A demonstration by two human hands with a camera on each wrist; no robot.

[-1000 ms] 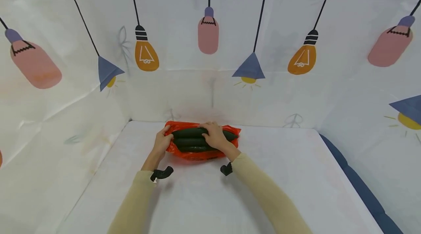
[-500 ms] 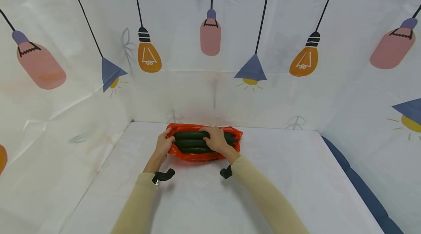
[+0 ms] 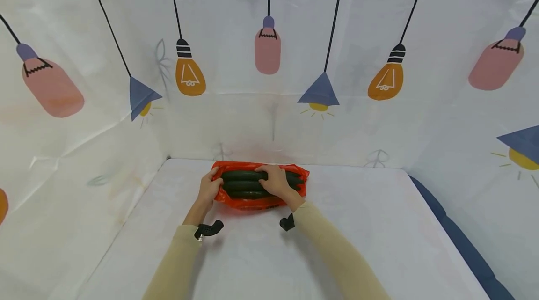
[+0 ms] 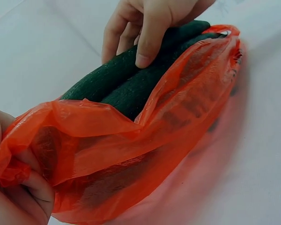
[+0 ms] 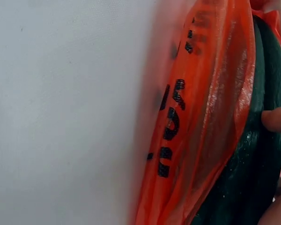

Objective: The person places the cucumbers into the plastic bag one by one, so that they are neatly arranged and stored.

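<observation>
Dark green cucumbers point(image 3: 242, 185) lie side by side in an open orange-red plastic bag point(image 3: 254, 204) near the back of the white table. With its thumb and fingers my left hand point(image 3: 208, 190) pinches the bag's left end; the left wrist view shows the film bunched in its grasp. My right hand point(image 3: 276, 181) grips the far cucumber point(image 4: 103, 77) from above, thumb on the near side and fingers over the far side. In the right wrist view the thumb point(image 5: 277, 119) touches a cucumber, and black lettering runs along the bag's side. The cucumbers' lower parts are hidden by the bag.
White sheeting printed with hanging lamps point(image 3: 318, 91) rises behind the table point(image 3: 370, 234) and on both sides. A dark blue padded edge point(image 3: 459, 239) runs along the right. Black straps point(image 3: 208, 230) sit on both wrists.
Both hands keep their hold on the bag and the cucumber. The head view has shifted slightly, so everything sits a little lower in the picture.
</observation>
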